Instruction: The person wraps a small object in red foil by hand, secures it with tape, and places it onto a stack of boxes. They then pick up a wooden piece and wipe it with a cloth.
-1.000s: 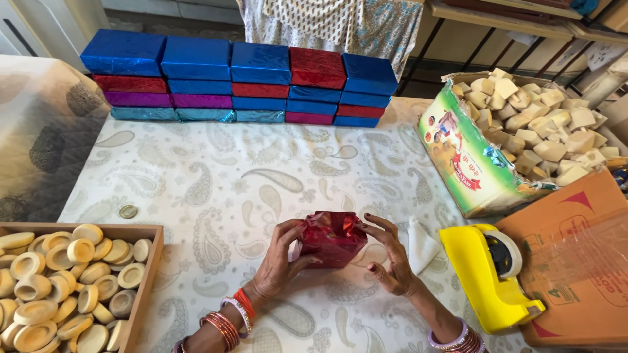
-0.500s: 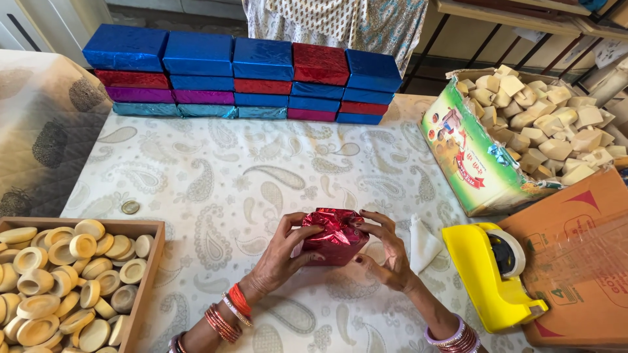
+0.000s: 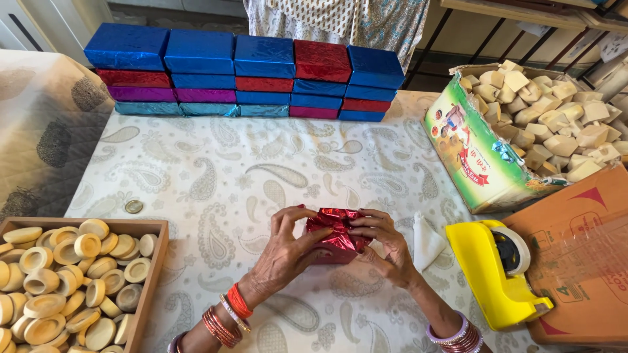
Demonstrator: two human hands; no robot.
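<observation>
The red foil parcel (image 3: 337, 234) sat on the bench (image 3: 261, 176) between both hands, long axis running left to right. The left hand (image 3: 284, 252) gripped its near-left side; the right hand (image 3: 383, 245) pinched the folded right end. Right lay a yellow tape dispenser (image 3: 500, 274); beyond, stacked blue, red and purple boxes (image 3: 245, 78).

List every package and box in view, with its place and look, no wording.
Red foil packet: table centre, crumpled, between left hand and right hand.
Wrapped boxes: far edge, flat, stacked; blue, red, purple.
Printed carton: right, green-yellow, holding pale chunks.
Brown cardboard box: near right.
</observation>
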